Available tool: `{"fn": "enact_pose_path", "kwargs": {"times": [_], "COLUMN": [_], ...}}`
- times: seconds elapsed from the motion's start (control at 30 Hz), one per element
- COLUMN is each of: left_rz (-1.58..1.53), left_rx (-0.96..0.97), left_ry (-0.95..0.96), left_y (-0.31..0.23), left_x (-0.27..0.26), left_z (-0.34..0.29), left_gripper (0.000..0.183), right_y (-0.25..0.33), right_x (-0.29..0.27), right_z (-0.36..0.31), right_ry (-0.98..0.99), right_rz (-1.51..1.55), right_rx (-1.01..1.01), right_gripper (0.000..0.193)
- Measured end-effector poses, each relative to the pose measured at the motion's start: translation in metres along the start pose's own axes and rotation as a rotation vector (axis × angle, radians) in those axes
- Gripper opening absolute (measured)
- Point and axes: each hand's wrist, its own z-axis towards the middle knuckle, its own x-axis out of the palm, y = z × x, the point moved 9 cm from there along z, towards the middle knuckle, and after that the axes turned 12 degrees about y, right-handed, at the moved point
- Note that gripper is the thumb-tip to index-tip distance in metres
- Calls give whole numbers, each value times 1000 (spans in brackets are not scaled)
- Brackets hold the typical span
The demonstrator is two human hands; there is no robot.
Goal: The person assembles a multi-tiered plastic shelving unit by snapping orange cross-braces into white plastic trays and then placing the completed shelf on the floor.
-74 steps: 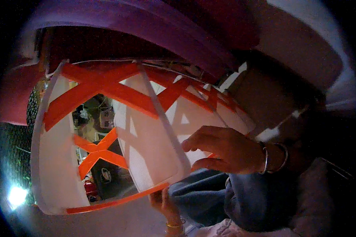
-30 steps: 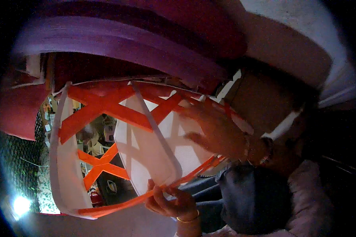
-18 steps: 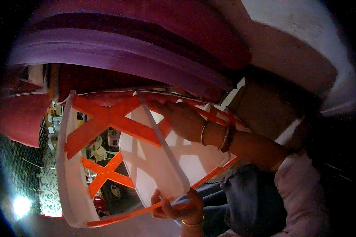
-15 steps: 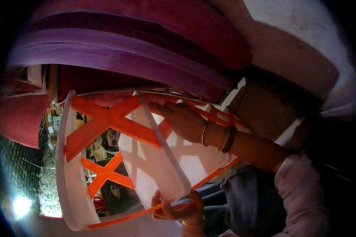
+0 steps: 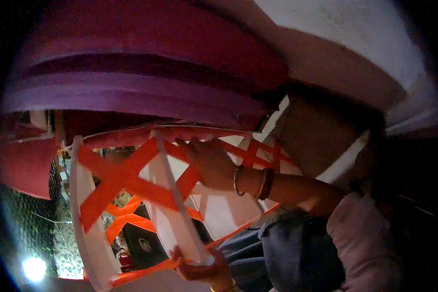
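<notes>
A multi-tier rack with white shelf panels and orange X-shaped braces [image 5: 126, 177] stretches tilted across the view in front of me. My left hand [image 5: 199, 265] is closed round the lower corner of a white shelf panel [image 5: 173, 204], beside an orange strip along the rack's lower edge. Higher up and to the right, my right hand [image 5: 211, 163] is curled onto an orange brace at the rack's upper side. Its fingers bend over that edge, and their tips are partly lost in shadow. Bracelets circle the right wrist.
Purple and red cloth [image 5: 131, 92] hangs across the top. At the left, a bright lamp [image 5: 34, 268] shines near a dark mesh [image 5: 27, 219]. My jeans-clad legs [image 5: 297, 248] are close below the rack. A brown panel with pale edges [image 5: 321, 131] stands at the right.
The rack sits lower and slightly left in view, and its middle shelf appears more edge-on. Both hands have shifted left and down with it, keeping their hold. The whole background has moved too.
</notes>
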Motion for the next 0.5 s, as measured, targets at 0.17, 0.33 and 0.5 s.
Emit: {"fn": "enact_pose_path", "kwargs": {"times": [0.17, 0.33, 0.5], "left_rz": [85, 154, 345], "left_rx": [-207, -418, -59], "left_ry": [89, 346, 181], "left_y": [58, 107, 48], "left_x": [-22, -62, -98], "left_z": [-28, -41, -4], "left_gripper": [72, 62, 59], "right_y": [28, 76, 53], "right_x": [12, 17, 17], "right_z": [-29, -56, -59], "right_ry": [232, 347, 153], "right_rz": [136, 433, 608], "right_rx": [-21, -135, -52], "right_gripper": [86, 70, 42]}}
